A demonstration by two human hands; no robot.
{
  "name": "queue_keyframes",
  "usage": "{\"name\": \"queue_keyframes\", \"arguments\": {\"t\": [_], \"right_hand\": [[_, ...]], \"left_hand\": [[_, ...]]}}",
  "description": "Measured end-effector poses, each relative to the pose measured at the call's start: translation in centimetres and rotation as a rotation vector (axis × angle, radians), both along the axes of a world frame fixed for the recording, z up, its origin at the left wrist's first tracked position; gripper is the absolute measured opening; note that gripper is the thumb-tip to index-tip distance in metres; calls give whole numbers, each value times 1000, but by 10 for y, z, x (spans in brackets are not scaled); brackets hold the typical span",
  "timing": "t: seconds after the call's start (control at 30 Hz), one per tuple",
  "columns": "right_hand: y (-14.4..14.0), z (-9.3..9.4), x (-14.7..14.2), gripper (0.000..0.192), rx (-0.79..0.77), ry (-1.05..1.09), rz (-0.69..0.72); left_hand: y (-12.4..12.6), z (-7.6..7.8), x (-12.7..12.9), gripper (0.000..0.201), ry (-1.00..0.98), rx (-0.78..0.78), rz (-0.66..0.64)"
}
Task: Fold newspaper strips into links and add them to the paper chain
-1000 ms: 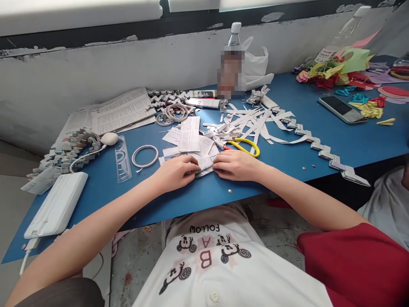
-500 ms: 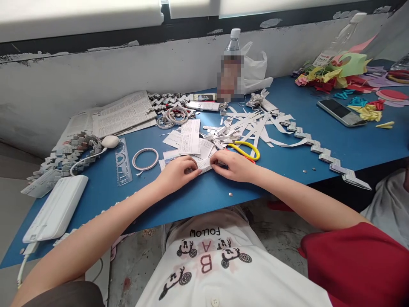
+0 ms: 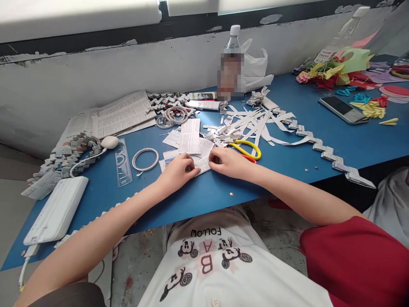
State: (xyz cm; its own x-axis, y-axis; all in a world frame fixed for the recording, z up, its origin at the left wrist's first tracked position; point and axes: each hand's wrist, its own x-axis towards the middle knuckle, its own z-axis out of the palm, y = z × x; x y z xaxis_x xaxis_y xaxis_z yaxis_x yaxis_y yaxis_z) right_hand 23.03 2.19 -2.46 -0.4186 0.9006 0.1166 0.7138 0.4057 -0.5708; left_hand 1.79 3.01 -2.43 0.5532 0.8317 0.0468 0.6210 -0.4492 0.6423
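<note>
A blue table point(image 3: 351, 145) is seen strewn with craft clutter. Yellow-handled scissors point(image 3: 247, 147) are laid at centre among cut paper strips point(image 3: 255, 121). A white power bank point(image 3: 56, 209) is placed at eight o'clock, a clear ruler point(image 3: 122, 162) and tape ring point(image 3: 145, 158) at nine. A water bottle point(image 3: 232, 64) is stood at twelve, a phone point(image 3: 343, 109) at two, near coloured paper scraps point(image 3: 335, 70).
</note>
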Motion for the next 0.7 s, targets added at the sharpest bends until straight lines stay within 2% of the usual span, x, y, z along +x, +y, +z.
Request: {"name": "queue_keyframes", "arguments": {"t": [0.1,0.2,0.3,0.37,0.43,0.57,0.7], "right_hand": [[0,-2,0,6,22,3,3],[-3,-4,0,6,203,-41,13],[-10,-6,-1,19,493,-95,175],[-15,-8,-1,26,601,-135,319],[-19,-11,-1,30,627,-181,394],[-21,-16,-3,33,589,-235,416],[-23,-14,-6,35,512,-229,400]], "left_hand": [[0,0,0,20,-13,-3,42],[0,-1,0,22,-39,-11,85],[1,-3,-1,23,-66,-45,101],[2,-3,-1,24,-90,-88,115],[3,-2,-1,23,-117,-146,128],[4,3,-1,17,-160,-290,130],[1,6,-2,13,-148,-290,126]]}}
